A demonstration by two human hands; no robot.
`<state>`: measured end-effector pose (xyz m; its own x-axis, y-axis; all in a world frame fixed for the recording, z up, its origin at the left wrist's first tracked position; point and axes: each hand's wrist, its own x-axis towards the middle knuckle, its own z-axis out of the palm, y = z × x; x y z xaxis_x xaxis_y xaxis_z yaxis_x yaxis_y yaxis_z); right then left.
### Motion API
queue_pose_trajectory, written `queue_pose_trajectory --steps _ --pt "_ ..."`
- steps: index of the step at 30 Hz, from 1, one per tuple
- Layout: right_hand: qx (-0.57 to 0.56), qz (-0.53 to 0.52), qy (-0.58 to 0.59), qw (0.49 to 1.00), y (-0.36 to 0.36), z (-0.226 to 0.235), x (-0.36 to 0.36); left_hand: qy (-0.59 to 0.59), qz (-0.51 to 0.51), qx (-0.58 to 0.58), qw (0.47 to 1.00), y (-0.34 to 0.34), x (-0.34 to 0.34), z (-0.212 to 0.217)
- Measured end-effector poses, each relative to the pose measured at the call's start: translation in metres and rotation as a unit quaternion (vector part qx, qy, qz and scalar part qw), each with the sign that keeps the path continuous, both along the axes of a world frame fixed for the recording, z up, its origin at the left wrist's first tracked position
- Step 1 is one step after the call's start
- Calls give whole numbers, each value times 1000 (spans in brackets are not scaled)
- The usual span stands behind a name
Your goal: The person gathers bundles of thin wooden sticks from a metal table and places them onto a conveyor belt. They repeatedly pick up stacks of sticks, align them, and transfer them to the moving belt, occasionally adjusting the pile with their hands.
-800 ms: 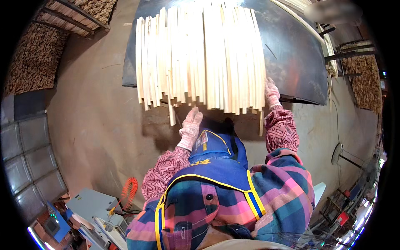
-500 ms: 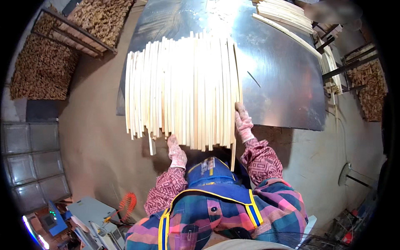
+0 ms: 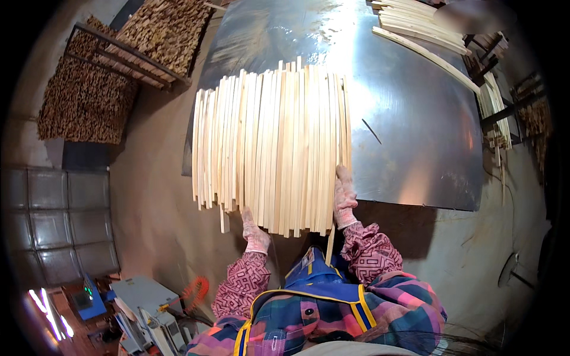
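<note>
A wide row of pale wooden strips (image 3: 270,148) lies side by side on a shiny metal-topped table (image 3: 415,136), their near ends uneven and overhanging its edge. My left hand (image 3: 255,235), in a pinkish work glove, grips the near ends left of the middle. Its thumb side shows, while the other fingers are hidden beneath the wood. Along the row's right side, my gloved right hand (image 3: 345,202) presses with fingers stretched forward. One strip (image 3: 330,248) sticks out toward my body beside that hand. Another short end (image 3: 224,221) juts out left of my left hand.
More strips (image 3: 421,26) lie at the table's far right, with one long strip (image 3: 427,57) slanting beside them. A thin dark sliver (image 3: 371,130) rests on the metal. Stacked wood (image 3: 89,89) on a metal rack stands far left. A grey machine (image 3: 145,296) with a red coiled hose (image 3: 196,293) is near left.
The view has shifted, so the table and strips appear lower and farther right. My right hand has moved slightly left against the row's side. My left hand stays at the near ends.
</note>
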<state>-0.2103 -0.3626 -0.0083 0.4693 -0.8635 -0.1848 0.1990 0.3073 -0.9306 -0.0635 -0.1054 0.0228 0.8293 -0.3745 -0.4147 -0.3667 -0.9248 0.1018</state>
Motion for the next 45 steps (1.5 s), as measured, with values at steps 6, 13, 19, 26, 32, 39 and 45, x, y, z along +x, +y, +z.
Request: queue_pose_trajectory --steps 6,13,19,26,32,39,45 --pt "-10 111 150 982 -61 37 -41 156 124 -351 915 -6 -73 3" --pt "71 100 174 977 -91 11 -35 25 -214 71 974 -11 3 -37" --pt "-49 116 208 970 -123 -18 -23 -147 -125 -366 910 -100 82 -58" --pt "103 144 127 976 -142 -46 -20 216 201 -578 761 -154 88 -39" --pt "-100 222 323 914 -86 -22 -76 531 280 -414 684 -100 80 30" --pt "39 119 222 967 -18 15 -76 557 251 -403 682 -31 72 16" --pt "30 70 134 988 -24 24 -55 373 143 -410 819 -4 80 10"
